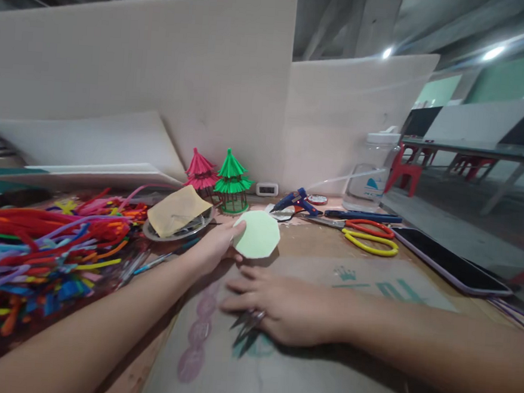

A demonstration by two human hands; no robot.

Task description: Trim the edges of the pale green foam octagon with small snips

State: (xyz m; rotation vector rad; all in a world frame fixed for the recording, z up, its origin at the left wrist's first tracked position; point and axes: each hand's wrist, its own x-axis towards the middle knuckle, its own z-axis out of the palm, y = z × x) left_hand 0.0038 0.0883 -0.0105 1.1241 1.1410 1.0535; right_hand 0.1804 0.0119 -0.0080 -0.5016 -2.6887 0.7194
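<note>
A pale green many-sided piece of card [257, 236] is pinched at its left edge by my left hand [218, 247], thumb on top. My right hand [285, 306] is just below it, over the printed cardboard sheet [303, 379]. Metal thread snips [247, 330] are tucked in that hand, their blades pointing down and left, with the fingers stretched leftward above them. The palm hides the handle end of the snips. Behind the card stand a green pagoda model [232, 182] and a pink pagoda model [201, 171].
Colourful pipe cleaners [38, 252] fill the left side. A metal dish [182, 236] bears a yellowish sheet [178, 210]. Toward the right lie a blue glue gun [297, 202], scissors [369, 235] and a phone [450, 260]. A clear bottle [369, 174] stands by the white board [163, 76].
</note>
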